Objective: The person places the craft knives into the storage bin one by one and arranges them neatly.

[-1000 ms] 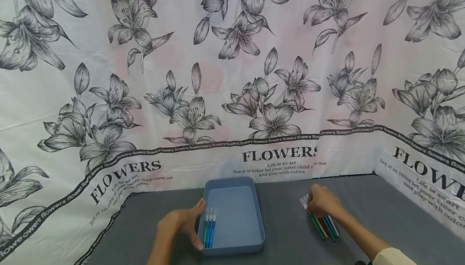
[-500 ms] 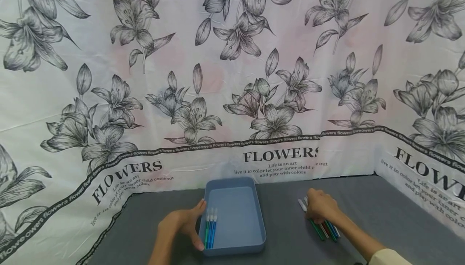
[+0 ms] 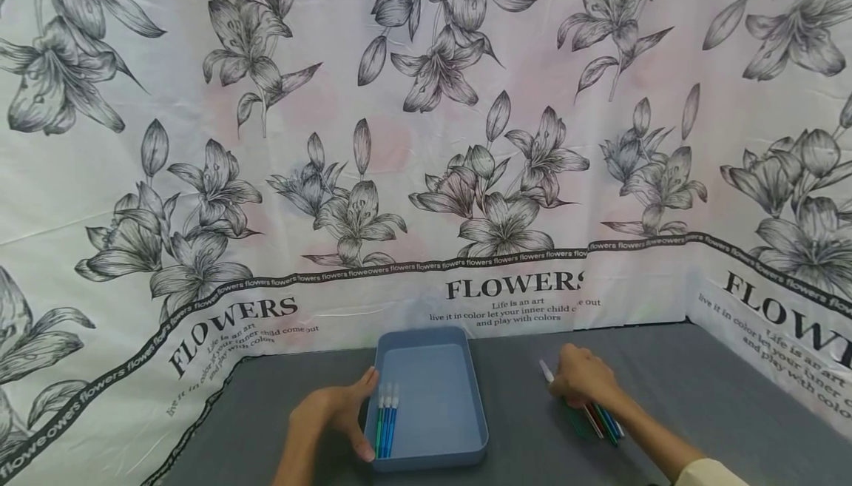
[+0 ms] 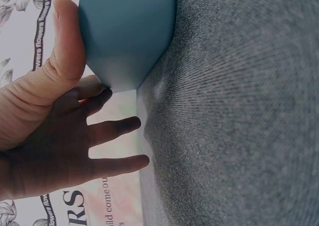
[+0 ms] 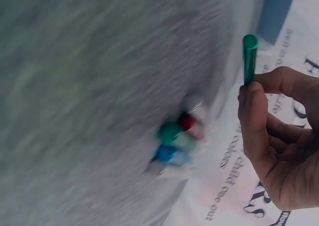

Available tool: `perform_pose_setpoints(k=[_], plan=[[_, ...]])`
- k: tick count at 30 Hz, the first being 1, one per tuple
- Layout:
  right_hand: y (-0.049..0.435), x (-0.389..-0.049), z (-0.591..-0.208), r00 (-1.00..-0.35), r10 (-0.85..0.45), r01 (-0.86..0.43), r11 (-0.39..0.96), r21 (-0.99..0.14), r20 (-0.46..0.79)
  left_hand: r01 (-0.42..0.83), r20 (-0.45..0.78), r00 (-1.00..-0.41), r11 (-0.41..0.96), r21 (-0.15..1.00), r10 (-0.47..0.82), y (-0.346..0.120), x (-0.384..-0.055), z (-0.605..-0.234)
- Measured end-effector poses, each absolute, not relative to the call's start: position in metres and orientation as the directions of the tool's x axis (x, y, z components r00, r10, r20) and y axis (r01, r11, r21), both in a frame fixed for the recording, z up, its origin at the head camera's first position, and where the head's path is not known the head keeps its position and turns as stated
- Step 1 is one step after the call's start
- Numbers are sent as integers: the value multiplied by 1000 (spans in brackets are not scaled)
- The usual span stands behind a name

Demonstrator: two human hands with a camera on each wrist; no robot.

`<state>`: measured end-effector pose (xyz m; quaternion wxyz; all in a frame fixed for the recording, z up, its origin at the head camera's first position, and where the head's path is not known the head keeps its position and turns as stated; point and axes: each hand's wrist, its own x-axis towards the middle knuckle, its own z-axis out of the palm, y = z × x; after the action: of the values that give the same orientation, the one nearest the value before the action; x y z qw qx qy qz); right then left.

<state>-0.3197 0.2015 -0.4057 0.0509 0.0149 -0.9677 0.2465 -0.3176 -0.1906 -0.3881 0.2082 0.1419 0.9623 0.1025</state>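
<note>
A green pen (image 5: 249,61) with a clear cap is pinched between the thumb and index finger of my right hand (image 3: 586,379). Below that hand lies a bunch of pens (image 3: 607,425), with white, red, green and blue ends in the right wrist view, partly covered by the hand in the head view. My left hand (image 3: 336,408) rests along the left side of a blue tray (image 3: 442,405), its thumb against the wall and the other fingers extended. Inside the tray, 3 pens (image 3: 387,427), green and blue with clear caps, lie side by side along the left wall.
A dark grey cloth (image 3: 519,427) covers the table. Behind it hangs a white curtain (image 3: 379,294) printed with flowers and lettering, which also closes off both sides. The tray's far end stands close to the curtain.
My right hand has drawn the green pen slightly left, away from the bunch; the pen's clear cap now sticks out past the hand. The left hand and tray stay in place.
</note>
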Motion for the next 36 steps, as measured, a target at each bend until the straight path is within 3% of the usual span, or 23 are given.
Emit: perform_pose_setpoints(k=[5, 10, 21, 27, 36], plan=[[185, -324, -396, -997, 5, -40, 821, -570, 77, 243, -371, -869, 936, 256, 327, -191, -317, -389], [155, -324, -386, -998, -33, -65, 668, -741, 58, 241, -371, -869, 934, 265, 329, -192, -317, -389], [64, -321, -378, -957, -289, -153, 378, -913, 40, 231, -373, -872, 938, 257, 317, -191, -318, -390], [24, -322, -393, -959, -279, -55, 365, -929, -53, 229, -371, -875, 940, 251, 312, -191, -318, -389], [-2, -320, -412, -973, -188, 32, 462, -886, -133, 251, -364, -872, 937, 242, 327, -191, -316, -387]])
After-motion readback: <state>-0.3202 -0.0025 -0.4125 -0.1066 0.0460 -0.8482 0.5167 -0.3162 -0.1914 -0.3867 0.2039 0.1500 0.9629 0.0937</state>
